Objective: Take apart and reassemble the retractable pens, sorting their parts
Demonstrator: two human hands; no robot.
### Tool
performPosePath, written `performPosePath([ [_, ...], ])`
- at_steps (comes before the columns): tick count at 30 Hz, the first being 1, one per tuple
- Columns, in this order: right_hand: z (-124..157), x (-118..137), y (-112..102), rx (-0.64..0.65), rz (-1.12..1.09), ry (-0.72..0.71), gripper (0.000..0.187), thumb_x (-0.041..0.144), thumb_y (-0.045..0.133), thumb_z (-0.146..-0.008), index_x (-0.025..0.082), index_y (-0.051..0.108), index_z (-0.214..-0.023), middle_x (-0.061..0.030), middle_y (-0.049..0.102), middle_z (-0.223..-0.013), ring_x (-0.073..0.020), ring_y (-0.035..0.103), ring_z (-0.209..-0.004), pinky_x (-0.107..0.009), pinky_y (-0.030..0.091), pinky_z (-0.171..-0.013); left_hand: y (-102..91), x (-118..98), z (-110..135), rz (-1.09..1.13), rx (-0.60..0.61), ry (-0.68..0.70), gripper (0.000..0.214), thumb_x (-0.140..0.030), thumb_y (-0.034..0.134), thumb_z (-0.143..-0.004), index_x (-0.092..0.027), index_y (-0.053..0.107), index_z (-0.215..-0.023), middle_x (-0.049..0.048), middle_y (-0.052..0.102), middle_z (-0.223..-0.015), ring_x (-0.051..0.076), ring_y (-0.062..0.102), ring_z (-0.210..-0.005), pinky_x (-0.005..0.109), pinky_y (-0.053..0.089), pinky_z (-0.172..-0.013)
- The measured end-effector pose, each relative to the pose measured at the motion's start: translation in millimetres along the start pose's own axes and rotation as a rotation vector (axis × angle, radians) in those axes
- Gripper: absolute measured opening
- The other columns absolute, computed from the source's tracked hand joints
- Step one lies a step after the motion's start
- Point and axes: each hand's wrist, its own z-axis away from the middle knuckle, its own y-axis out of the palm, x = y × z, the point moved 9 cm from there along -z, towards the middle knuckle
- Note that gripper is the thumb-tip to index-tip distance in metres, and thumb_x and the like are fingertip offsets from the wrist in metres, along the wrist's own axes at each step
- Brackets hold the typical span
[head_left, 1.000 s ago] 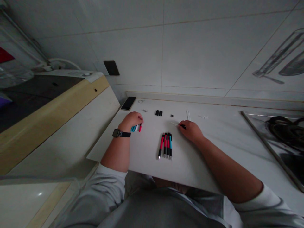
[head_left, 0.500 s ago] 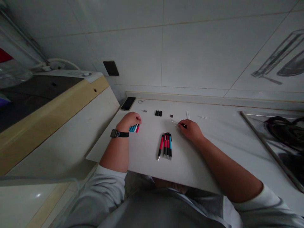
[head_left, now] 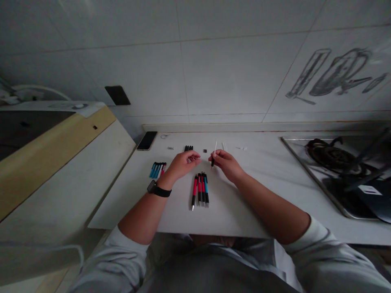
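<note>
My right hand (head_left: 225,163) pinches a thin white pen refill (head_left: 214,153) with a dark tip, held nearly upright above the white counter (head_left: 238,203). My left hand (head_left: 183,162) hovers just left of it, fingers curled toward the thumb; whether anything is in them is unclear. Below both hands lies a row of several assembled red and blue pens (head_left: 200,189). A group of blue and red pen barrels (head_left: 157,169) lies to the left of my left wrist.
Small parts line the back of the counter: black grips (head_left: 188,148), a tiny dark piece (head_left: 205,150), springs (head_left: 170,147), white refills (head_left: 224,146). A phone (head_left: 147,140) lies at the back left. A gas hob (head_left: 339,162) is on the right.
My left hand left the pen barrels and moved right toward the middle. My right hand lifted the refill off the counter and turned it upright. The camera view shifted right.
</note>
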Motion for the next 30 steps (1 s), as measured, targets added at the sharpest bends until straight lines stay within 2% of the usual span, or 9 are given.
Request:
performPosePath([
  [3, 5, -3, 10, 0.002, -0.136, 0.034, 0.041, 0.053, 0.088, -0.067, 0.023, 0.063, -0.082, -0.0007, 0.071, -0.092, -0.0175, 0.064, -0.091, -0.033, 0.049, -0.089, 28.3, -8, 1, 0.194, 0.022, -0.021, 0.023, -0.038, 0.074, -0.087, -0.02, 0.066, -0.099, 0.0045, 0.076, -0.098, 0.017, 0.071, -0.089, 0.028, 0.055, -0.078],
  [7, 8, -12, 18, 0.002, -0.187, 0.088, 0.043, 0.054, 0.09, -0.064, 0.024, 0.067, -0.084, -0.0008, 0.071, -0.094, -0.0185, 0.065, -0.091, -0.035, 0.051, -0.089, 42.6, -4, 1, 0.339, 0.018, -0.051, 0.029, -0.038, 0.076, -0.085, -0.02, 0.062, -0.104, 0.0048, 0.076, -0.095, 0.017, 0.072, -0.085, 0.028, 0.056, -0.077],
  [10, 7, -14, 17, -0.017, -0.13, 0.074, 0.043, 0.055, 0.09, -0.065, 0.023, 0.066, -0.08, -0.0001, 0.07, -0.089, -0.0162, 0.063, -0.083, -0.033, 0.051, -0.086, 41.1, 0, 1, 0.277, 0.01, -0.041, 0.026, -0.035, 0.073, -0.087, -0.019, 0.066, -0.107, 0.0039, 0.075, -0.09, 0.016, 0.071, -0.081, 0.027, 0.056, -0.075],
  [13, 5, -14, 9, -0.061, -0.081, 0.05, 0.045, 0.056, 0.09, -0.064, 0.023, 0.065, -0.081, 0.0013, 0.068, -0.081, -0.015, 0.062, -0.076, -0.034, 0.052, -0.082, 35.4, 2, 1, 0.165, -0.01, -0.015, 0.024, -0.031, 0.07, -0.089, -0.02, 0.071, -0.11, 0.0042, 0.077, -0.094, 0.016, 0.072, -0.085, 0.028, 0.057, -0.081],
  [21, 1, -21, -7, -0.136, -0.085, 0.078, 0.048, 0.057, 0.088, -0.065, 0.023, 0.065, -0.09, -0.0008, 0.071, -0.082, -0.017, 0.067, -0.078, -0.036, 0.053, -0.081, 27.0, 3, 0, 0.041, -0.011, 0.035, 0.02, -0.026, 0.063, -0.092, -0.021, 0.073, -0.108, 0.0061, 0.077, -0.109, 0.019, 0.072, -0.099, 0.031, 0.057, -0.092],
  [30, 2, -19, 2, -0.06, -0.06, 0.055, 0.043, 0.051, 0.089, -0.066, 0.023, 0.068, -0.091, 0.0006, 0.07, -0.084, -0.0155, 0.066, -0.081, -0.034, 0.053, -0.081, 24.7, -7, 2, -0.022, 0.02, 0.023, 0.017, -0.034, 0.062, -0.093, -0.02, 0.071, -0.094, 0.0033, 0.076, -0.089, 0.017, 0.069, -0.082, 0.027, 0.054, -0.079],
])
